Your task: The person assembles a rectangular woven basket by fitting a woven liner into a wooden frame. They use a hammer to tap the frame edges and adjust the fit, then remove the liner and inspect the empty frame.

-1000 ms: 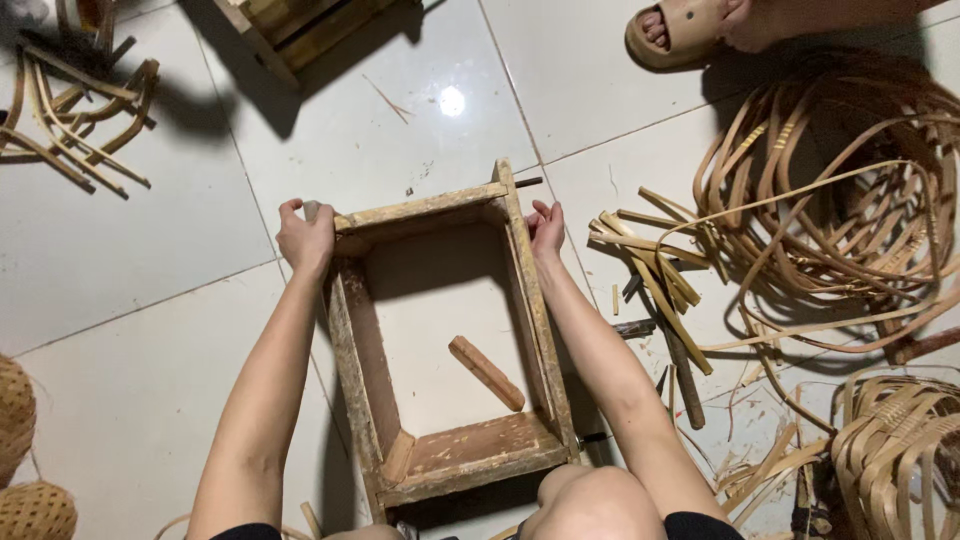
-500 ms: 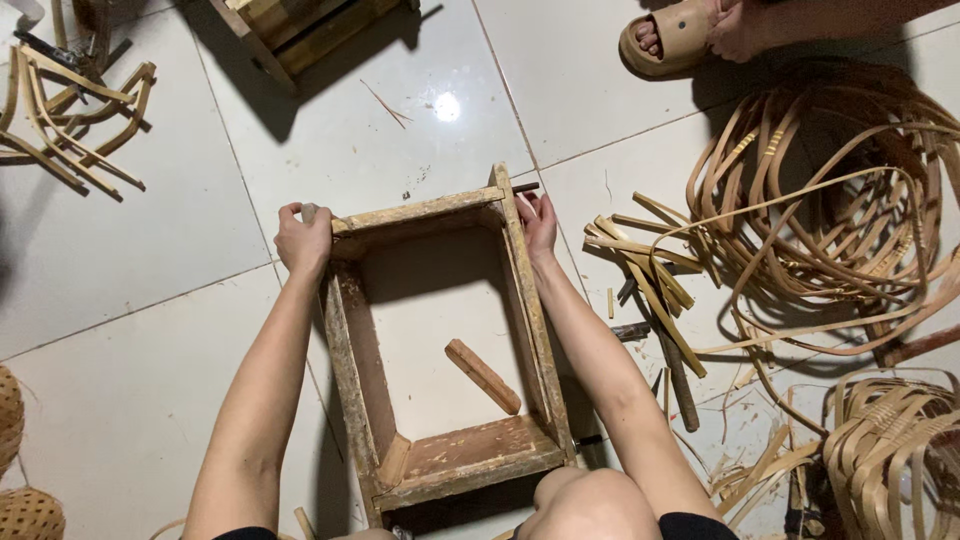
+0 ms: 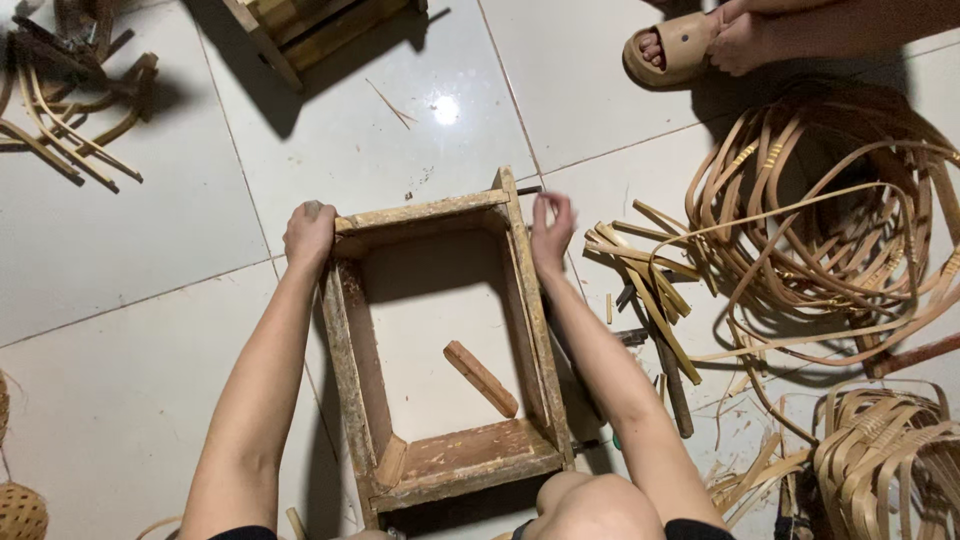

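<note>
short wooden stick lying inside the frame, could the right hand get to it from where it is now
Probably yes. The right hand hovers open at the wooden frame's far right corner, and the short stick lies loose on the bare tile inside, with nothing covering it; only the frame's side rail stands between.

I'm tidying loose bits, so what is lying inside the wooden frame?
Inside the frame lies one short wooden stick on bare floor tile. The near end has a board; whatever lies under it is covered.

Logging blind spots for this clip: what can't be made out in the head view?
- Right hand: motion-blurred; contact with the wooden frame is unclear.
- Left hand: fingertips curl out of sight over the frame's corner.
- Another person's sandalled foot: cut off by the top edge.
- Woven basket: cropped at the left edge.
</note>
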